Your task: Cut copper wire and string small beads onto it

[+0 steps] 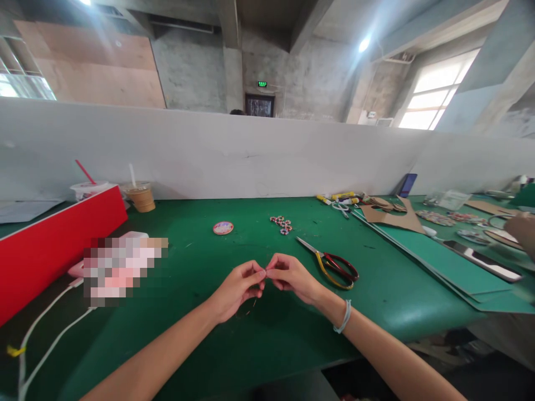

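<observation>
My left hand and my right hand meet fingertip to fingertip over the green table, near its front edge. Both pinch something very small between thumb and fingers; I cannot make out what it is. A thin dark thread or wire seems to hang below my left hand. A pale band circles my right wrist. Red-and-yellow-handled scissors lie just right of my right hand. A small cluster of coloured beads and a round pink disc lie farther back.
A red box stands at the left, with two iced drinks behind it and white cables in front. At the right lie a green cutting mat, cardboard pieces, glue sticks, a phone and another person's hand. A white partition runs along the back.
</observation>
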A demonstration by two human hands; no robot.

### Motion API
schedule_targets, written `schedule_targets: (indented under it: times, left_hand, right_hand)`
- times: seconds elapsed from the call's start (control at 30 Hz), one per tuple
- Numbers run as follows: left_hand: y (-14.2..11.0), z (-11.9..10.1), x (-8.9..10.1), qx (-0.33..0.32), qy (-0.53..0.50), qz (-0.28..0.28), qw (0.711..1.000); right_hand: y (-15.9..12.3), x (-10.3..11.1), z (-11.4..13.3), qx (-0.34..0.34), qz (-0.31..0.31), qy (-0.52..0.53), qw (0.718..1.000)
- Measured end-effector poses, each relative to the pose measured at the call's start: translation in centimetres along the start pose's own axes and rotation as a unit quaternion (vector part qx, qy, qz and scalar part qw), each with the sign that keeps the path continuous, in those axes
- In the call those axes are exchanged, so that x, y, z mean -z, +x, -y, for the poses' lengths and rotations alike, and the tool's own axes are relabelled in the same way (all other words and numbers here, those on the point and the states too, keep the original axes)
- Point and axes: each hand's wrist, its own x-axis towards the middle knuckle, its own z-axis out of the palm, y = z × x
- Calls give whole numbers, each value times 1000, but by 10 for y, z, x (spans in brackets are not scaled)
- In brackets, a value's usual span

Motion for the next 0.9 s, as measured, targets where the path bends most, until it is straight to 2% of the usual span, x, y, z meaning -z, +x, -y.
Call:
schedule_targets:
  times: [0.1, 0.13, 0.17, 0.23, 0.33, 0.37, 0.43, 0.57, 0.7, 0.77, 0.83, 0.9]
  left_hand:
    - [2, -1, 9, -37, 162, -31, 986]
    - [3, -1, 13, -53, 225, -37, 972]
    - [3, -1, 16, -68, 287, -39, 955]
    - [4, 0, 21, -94, 390, -41, 915]
    - [3, 3, 24, -97, 471, -34, 876]
    - [3, 4, 24, -93, 482, -30, 871]
    - [3, 6, 22, -91, 495, -23, 864]
    - [3, 10, 20, -98, 526, -11, 845]
    - [0, 9, 16, -138, 576, 2, 806]
    - [-3, 8, 14, -170, 617, 12, 768]
    - [-4, 8, 11, -201, 669, 28, 715]
    - [-5, 9, 9, -230, 713, 43, 661]
  right_hand:
    - [3, 15, 2, 0, -7, -108, 994]
    - [3, 23, 4, 12, -32, -177, 984]
    - [1, 34, 6, 35, -80, -263, 961]
    - [-8, 58, 8, 69, -192, -448, 870]
    - [-33, 92, 4, 42, -316, -625, 713]
    - [-42, 101, -1, 18, -333, -658, 676]
    - [-59, 112, -11, -35, -325, -699, 636]
    - [-72, 116, -26, -76, -270, -729, 624]
    - [-62, 113, -17, -128, -231, -714, 648]
    - [-53, 113, -9, -167, -221, -704, 654]
    - [-46, 117, -4, -187, -221, -698, 655]
    - [-40, 124, -1, -183, -215, -686, 671]
